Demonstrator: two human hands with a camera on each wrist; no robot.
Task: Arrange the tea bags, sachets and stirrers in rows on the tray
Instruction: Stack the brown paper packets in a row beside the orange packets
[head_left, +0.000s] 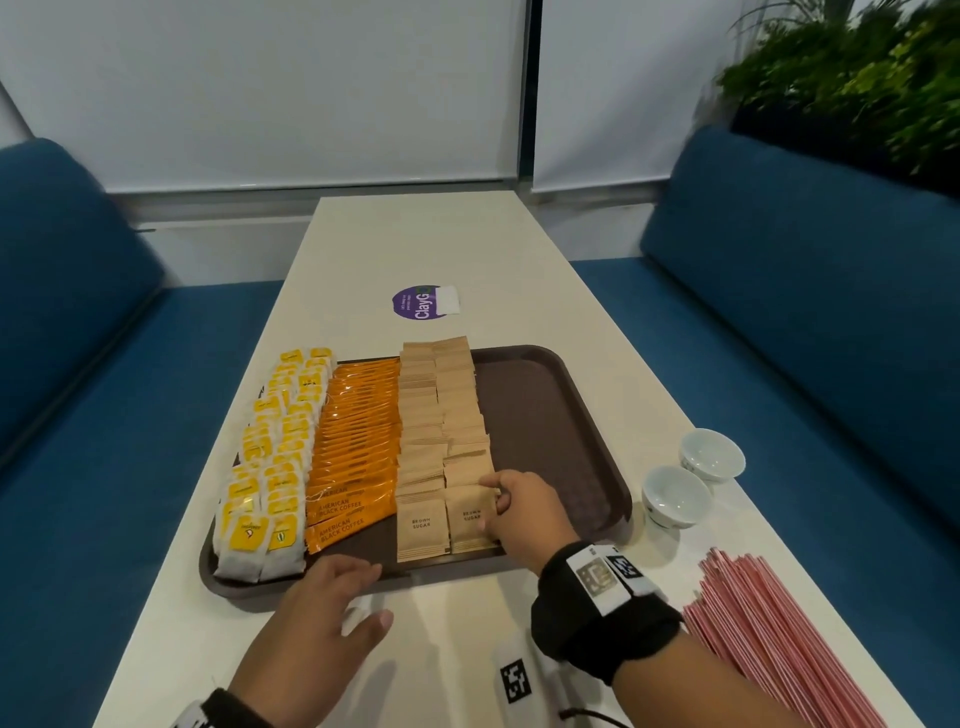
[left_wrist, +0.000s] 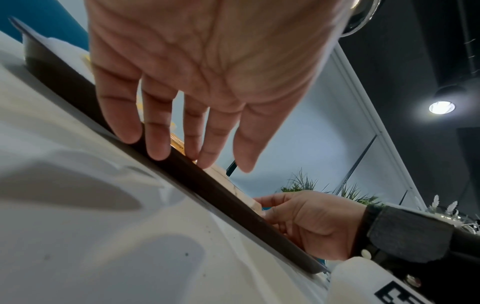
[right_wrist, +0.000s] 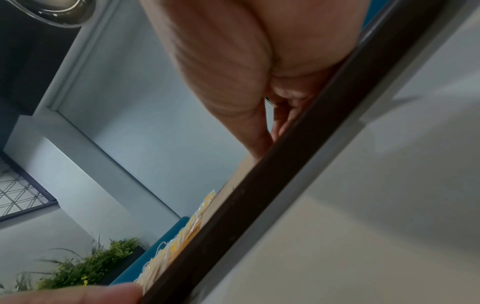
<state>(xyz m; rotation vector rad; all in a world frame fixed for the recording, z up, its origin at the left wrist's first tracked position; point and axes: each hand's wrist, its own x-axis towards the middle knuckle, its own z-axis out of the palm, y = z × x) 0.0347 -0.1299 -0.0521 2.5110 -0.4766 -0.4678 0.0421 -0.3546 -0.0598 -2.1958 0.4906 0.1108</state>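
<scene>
A brown tray (head_left: 545, 415) holds three kinds in rows: yellow tea bags (head_left: 275, 457) on the left, orange coffee sachets (head_left: 353, 447) beside them, then two columns of brown sugar sachets (head_left: 441, 415). My right hand (head_left: 498, 493) pinches the right edge of the nearest brown sugar sachets, thumb on top and fingers curled at the side. My left hand (head_left: 363, 582) lies flat with straight fingers on the tray's near rim (left_wrist: 197, 181). Pink stirrers (head_left: 769, 634) lie in a pile on the table at the near right, outside the tray.
Two white cups (head_left: 711, 454) stand on the table to the right of the tray. A purple round sticker (head_left: 415, 302) sits beyond the tray. Blue benches (head_left: 779, 338) flank the narrow white table. The tray's right third shows bare brown surface.
</scene>
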